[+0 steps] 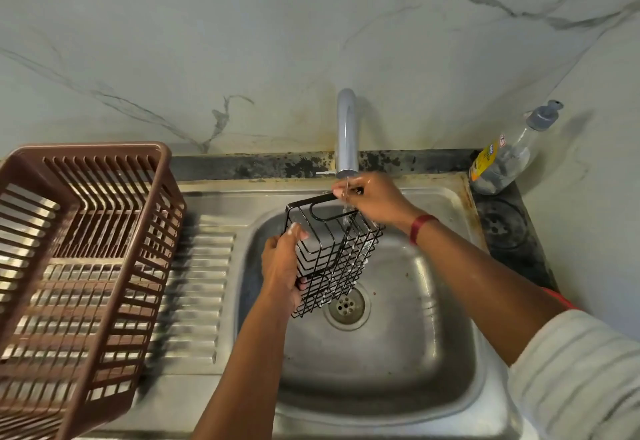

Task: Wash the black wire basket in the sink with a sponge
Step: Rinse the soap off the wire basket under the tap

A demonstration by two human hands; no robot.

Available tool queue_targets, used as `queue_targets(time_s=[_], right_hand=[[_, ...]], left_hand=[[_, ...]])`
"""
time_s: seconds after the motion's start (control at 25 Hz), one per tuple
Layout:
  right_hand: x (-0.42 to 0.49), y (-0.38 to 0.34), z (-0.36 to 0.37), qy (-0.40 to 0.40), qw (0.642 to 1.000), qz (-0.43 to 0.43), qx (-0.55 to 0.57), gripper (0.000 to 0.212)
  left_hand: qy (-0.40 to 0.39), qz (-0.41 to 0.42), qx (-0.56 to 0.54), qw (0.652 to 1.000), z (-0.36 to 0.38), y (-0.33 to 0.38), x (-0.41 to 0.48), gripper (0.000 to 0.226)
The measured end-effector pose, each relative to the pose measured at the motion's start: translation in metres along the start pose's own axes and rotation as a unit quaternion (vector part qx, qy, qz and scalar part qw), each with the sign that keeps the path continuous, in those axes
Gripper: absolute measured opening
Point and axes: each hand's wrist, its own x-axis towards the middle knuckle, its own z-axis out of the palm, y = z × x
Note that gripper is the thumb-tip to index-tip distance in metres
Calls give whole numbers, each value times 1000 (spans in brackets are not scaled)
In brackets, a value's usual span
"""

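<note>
**Rinsing Under Running Water**

Head view: above the sink, the wire basket is gripped at its side by the left hand and at its top by the right hand, under the tap. Slow turning is advised.

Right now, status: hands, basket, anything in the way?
Left hand grips black wire basket at its side; right hand holds top handle. Basket tilted over steel sink, under water from grey faucet. No sponge in view; nothing blocking.

A brown dish rack sits on the drainboard of the sink. A clear bottle stands on the worktop.
</note>
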Motion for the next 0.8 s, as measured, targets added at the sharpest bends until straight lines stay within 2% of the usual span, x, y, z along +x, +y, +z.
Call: queue_targets(time_s=[0.08, 0.12, 0.2, 0.28, 0.32, 0.44, 0.56, 0.64, 0.68, 0.8], right_hand=[[1, -16, -10, 69, 993, 11, 99, 3], [2, -20, -16, 70, 988, 13, 139, 12], [1, -29, -27, -21, 982, 40, 185, 23], [-2, -33, -31, -106, 988, 51, 98, 12], [-3, -34, -32, -112, 991, 51, 50, 9], [-1, -40, -29, -128, 989, 69, 38, 6], [0, -41, -23, -102, 991, 70, -54, 14], [0, -41, -24, -74, 995, 69, -12, 15], [1, -41, -24, -57, 996, 65, -29, 15], [5, -41, -14, -8, 982, 22, -188, 14]], left_hand=[[-5, -10, -2, 1000, 1, 2, 0, 46], [-4, -17, -4, 1000, 1, 3, 0, 56], [-5, -32, -13, 999, -1, 2, 2, 65], [-5, -33, -26, 999, -2, 2, 5, 51], [-6, -35, -28, 999, -2, 2, 5, 49], [-7, -34, -19, 999, -1, 0, 6, 75], [-1, -38, -19, 999, 0, 0, 1, 96], [0, -27, -24, 999, -3, 0, 3, 85], [0, -23, -23, 999, -4, -1, 5, 74], [-9, -22, -17, 1000, 0, -2, 2, 58]])
